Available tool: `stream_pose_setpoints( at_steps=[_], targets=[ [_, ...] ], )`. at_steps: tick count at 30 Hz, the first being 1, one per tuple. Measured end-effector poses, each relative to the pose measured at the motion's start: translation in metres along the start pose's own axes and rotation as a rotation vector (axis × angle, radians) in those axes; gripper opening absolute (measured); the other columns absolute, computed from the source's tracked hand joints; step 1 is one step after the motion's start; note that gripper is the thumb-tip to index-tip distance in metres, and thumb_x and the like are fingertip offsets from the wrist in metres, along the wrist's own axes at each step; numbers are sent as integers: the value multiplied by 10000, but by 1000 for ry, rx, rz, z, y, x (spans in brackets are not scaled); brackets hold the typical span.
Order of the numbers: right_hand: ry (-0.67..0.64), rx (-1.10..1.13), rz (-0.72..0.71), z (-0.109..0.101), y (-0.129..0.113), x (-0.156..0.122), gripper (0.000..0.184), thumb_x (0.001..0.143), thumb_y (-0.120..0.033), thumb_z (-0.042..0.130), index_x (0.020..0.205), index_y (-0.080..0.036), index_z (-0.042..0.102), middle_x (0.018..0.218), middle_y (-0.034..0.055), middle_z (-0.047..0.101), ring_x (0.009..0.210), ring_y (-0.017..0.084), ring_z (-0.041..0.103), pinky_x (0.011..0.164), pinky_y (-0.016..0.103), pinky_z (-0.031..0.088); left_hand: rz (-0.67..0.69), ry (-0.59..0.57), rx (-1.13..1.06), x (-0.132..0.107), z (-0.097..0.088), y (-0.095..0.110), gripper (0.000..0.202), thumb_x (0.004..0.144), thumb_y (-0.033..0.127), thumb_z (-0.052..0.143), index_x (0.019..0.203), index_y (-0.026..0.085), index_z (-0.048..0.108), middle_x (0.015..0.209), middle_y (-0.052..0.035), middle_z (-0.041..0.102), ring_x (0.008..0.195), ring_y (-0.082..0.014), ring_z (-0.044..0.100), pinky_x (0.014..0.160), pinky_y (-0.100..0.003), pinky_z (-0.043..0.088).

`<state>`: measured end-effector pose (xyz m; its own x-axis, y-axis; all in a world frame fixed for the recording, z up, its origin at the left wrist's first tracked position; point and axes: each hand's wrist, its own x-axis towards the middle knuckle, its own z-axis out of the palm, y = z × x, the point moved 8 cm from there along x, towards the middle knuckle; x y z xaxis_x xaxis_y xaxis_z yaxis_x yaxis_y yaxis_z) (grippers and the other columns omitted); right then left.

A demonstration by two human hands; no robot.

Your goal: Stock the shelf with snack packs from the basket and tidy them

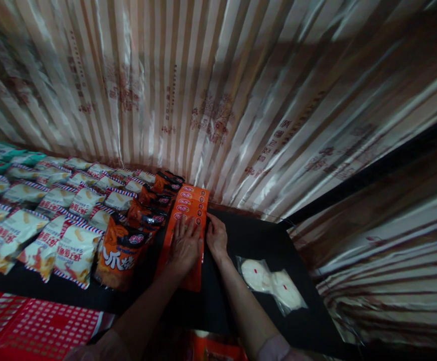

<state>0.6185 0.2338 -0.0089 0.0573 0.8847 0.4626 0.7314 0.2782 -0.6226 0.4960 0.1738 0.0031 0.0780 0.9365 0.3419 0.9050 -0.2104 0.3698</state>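
A long orange strip [191, 199] printed with repeated oval logos and round pictures lies flat on the black tabletop [278, 240]. Across its middle rests my left hand [185, 245], palm down with the fingers stretched out. My right hand [217, 234] is at the strip's right edge, its fingers curled in and its fingertips meeting the edge. Just left of the strip stands a row of orange-and-black snack bags [118, 255], the front one upright. Two round white pieces in clear wrappers [271, 283] lie to the right of my right forearm.
Rows of white snack bags [77, 248] with striped edges fill the left side, with green bags [0, 150] beyond. A red plastic basket [48, 326] sits at the lower left. Striped printed sheeting [210, 90] hangs behind the table, and a dark bar [353, 180] slants at right.
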Motion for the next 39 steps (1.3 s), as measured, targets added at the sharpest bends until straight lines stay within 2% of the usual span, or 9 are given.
stream_pose_setpoints(
  at_steps=[8, 15, 21, 26, 39],
  targets=[
    [-88, -13, -62, 13, 3, 21, 463, 831, -132, 306, 1160, -177, 628, 1152, 91, 638, 1110, 188, 518, 982, 383, 402, 30, 18, 23, 0, 0, 3, 432, 884, 391, 453, 1278, 230, 530, 1417, -44, 447, 1395, -296, 197, 1130, -514, 205],
    [-70, -52, -24, 21, 15, 22, 517, 766, -55, 327, 1130, -215, 658, 1154, 76, 627, 1109, 191, 498, 962, 375, 414, 47, -6, 30, -2, -3, 6, 508, 874, 477, 442, 1320, 239, 487, 1443, -40, 410, 1380, -299, 238, 1133, -519, 194],
    [-60, -72, -30, 20, 13, 20, 535, 733, -41, 359, 1128, -236, 661, 1160, 72, 617, 1106, 199, 488, 962, 373, 422, 25, -21, 27, 6, -4, 6, 469, 895, 408, 417, 1323, 229, 483, 1418, -44, 445, 1377, -307, 240, 1126, -523, 208],
    [-54, -61, -24, 19, 12, 19, 555, 721, -28, 355, 1134, -250, 653, 1177, 58, 609, 1129, 193, 474, 961, 367, 423, 16, 6, 42, 18, -1, 1, 429, 901, 342, 396, 1296, 220, 510, 1439, -37, 416, 1391, -292, 210, 1132, -526, 188],
    [-83, -80, -8, 20, 10, 20, 527, 706, -20, 374, 1106, -226, 648, 1195, 69, 602, 1145, 196, 474, 984, 384, 394, 2, -31, 59, 18, 1, 2, 462, 880, 388, 432, 1297, 207, 515, 1434, -58, 422, 1386, -305, 222, 1133, -521, 184]
  ],
)
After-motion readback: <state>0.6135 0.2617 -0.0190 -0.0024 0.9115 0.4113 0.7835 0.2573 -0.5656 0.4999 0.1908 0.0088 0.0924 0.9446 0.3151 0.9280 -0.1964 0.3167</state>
